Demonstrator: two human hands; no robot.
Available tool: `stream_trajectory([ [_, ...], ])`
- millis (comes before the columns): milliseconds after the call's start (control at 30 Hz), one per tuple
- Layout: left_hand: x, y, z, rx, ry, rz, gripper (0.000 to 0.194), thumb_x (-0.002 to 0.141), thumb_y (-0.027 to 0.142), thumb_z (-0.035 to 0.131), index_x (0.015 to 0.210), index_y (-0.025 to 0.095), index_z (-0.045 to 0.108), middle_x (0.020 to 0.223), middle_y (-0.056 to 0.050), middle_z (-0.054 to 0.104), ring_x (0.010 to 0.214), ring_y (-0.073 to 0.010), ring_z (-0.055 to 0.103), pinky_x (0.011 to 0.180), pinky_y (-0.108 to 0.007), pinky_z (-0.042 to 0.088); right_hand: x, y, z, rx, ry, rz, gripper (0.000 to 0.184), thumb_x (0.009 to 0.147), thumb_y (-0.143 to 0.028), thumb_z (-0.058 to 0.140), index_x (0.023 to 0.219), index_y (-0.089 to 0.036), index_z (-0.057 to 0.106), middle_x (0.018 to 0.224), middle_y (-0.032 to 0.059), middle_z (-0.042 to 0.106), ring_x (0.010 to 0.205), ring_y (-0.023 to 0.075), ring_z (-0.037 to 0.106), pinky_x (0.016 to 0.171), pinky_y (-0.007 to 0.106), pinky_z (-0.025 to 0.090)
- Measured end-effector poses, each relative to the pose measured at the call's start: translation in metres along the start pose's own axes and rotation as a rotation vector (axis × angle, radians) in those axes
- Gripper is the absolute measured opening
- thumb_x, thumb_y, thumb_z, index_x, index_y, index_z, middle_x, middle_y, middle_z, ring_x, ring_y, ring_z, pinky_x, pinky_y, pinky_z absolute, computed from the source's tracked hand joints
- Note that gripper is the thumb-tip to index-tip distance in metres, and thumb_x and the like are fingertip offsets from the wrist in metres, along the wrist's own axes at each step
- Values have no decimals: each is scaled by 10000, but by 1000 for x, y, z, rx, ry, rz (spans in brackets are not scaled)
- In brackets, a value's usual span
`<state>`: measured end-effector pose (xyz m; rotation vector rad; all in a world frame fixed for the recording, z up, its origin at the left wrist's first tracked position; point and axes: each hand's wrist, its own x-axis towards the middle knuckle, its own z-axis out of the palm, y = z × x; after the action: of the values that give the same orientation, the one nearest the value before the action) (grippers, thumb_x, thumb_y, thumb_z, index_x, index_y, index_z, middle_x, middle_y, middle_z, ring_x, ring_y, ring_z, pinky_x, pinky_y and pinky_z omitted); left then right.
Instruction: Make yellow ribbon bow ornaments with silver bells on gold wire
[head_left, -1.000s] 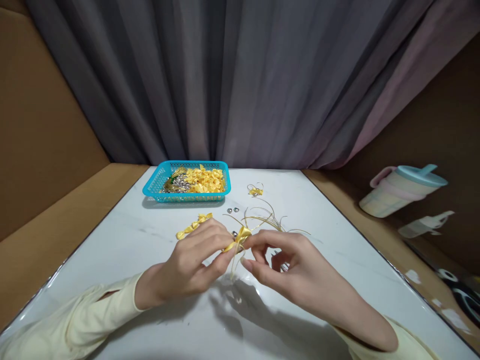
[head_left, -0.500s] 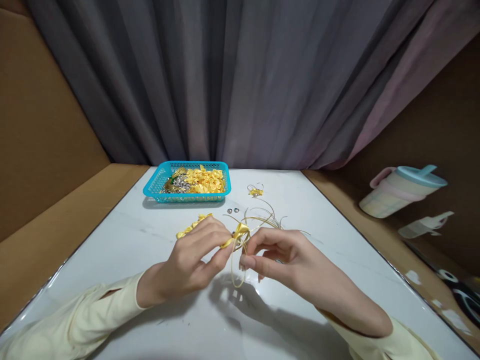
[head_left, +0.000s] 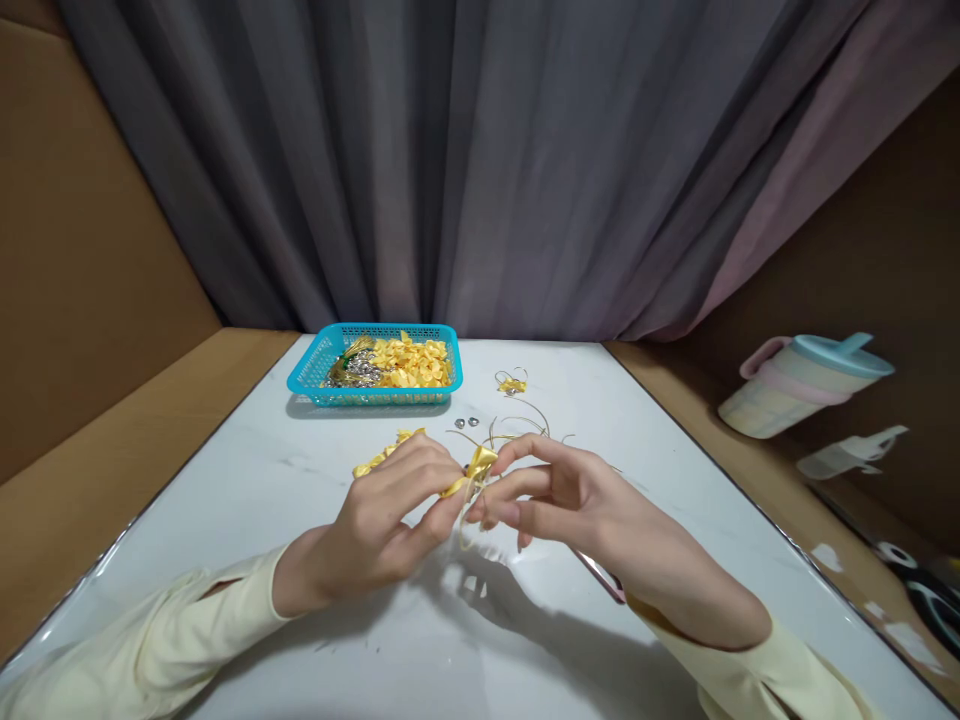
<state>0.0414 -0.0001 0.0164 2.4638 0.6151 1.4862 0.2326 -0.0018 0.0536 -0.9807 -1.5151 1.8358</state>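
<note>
My left hand (head_left: pixel 382 515) pinches a small yellow ribbon bow (head_left: pixel 471 470) just above the white table (head_left: pixel 247 470). My right hand (head_left: pixel 555 495) meets it from the right, its fingers closed on the thin gold cord (head_left: pixel 474 535) that loops down from the bow. More gold cords (head_left: pixel 525 432) lie in a curl behind my hands. A few yellow bows (head_left: pixel 382 452) rest on the table beside my left knuckles. Both arms wear pale yellow sleeves.
A turquoise basket (head_left: pixel 307 375) at the back holds several yellow bows and silver bits. Two small silver beads (head_left: pixel 466 422) and another small bow (head_left: pixel 512 383) lie near it. A pastel lidded cup (head_left: pixel 806 380) stands off the table to the right. Grey curtain behind.
My right hand has shifted a little left and up against the bow, its fingers stretching out more. The hanging cord loop has drawn shorter. My left hand stays in place.
</note>
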Motion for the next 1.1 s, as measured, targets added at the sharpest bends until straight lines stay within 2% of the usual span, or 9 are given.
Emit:
stream_trajectory([
  [100, 0, 0, 0, -6, -6, -3, 165, 831, 2, 474, 836, 150, 546, 695, -45, 594, 670, -152, 501, 626, -309, 435, 0, 0, -2, -18, -25, -58, 112, 852, -243, 572, 900, -181, 492, 883, 69, 693, 884, 165, 621, 674, 265, 425],
  [233, 0, 0, 0, -18, 1, 0, 194, 814, -19, 470, 857, 151, 552, 717, -48, 616, 686, -153, 507, 634, -306, 441, 2, 1, -3, -29, -33, -65, 62, 856, -206, 550, 874, -170, 504, 889, 71, 679, 889, 156, 604, 691, 268, 417],
  [467, 0, 0, 0, 31, 27, -5, 141, 835, 35, 467, 836, 159, 533, 667, -38, 570, 640, -153, 501, 591, -307, 444, 5, 2, -2, -60, -101, -1, 160, 773, -236, 663, 826, -160, 532, 781, 22, 638, 754, 120, 577, 698, 252, 426],
  [600, 0, 0, 0, 39, 32, -3, 147, 831, 23, 474, 826, 159, 527, 664, -34, 560, 636, -148, 497, 589, -308, 439, 6, 4, -2, -215, -80, 11, 164, 749, -281, 689, 772, -142, 605, 661, 22, 656, 662, 125, 586, 690, 258, 444],
  [800, 0, 0, -1, 20, 66, -7, 160, 821, 3, 478, 842, 150, 539, 673, -45, 571, 656, -156, 506, 594, -316, 443, 1, 0, 3, -454, 28, 28, 138, 783, -246, 637, 687, -149, 618, 611, 24, 683, 602, 126, 606, 638, 232, 464],
  [967, -1, -3, -2, 11, 112, -32, 180, 815, -11, 476, 848, 152, 546, 683, -39, 564, 660, -152, 491, 597, -316, 442, -9, 0, 2, -708, -37, -16, 205, 843, -251, 552, 696, -145, 649, 594, 28, 676, 534, 110, 590, 533, 190, 432],
  [1100, -1, -4, -2, 9, 146, -79, 158, 828, 11, 479, 828, 156, 540, 697, -35, 563, 669, -150, 505, 619, -318, 445, -22, 0, 2, -993, -70, -104, 178, 838, -147, 501, 805, -169, 675, 614, 24, 662, 541, 116, 587, 513, 189, 394],
])
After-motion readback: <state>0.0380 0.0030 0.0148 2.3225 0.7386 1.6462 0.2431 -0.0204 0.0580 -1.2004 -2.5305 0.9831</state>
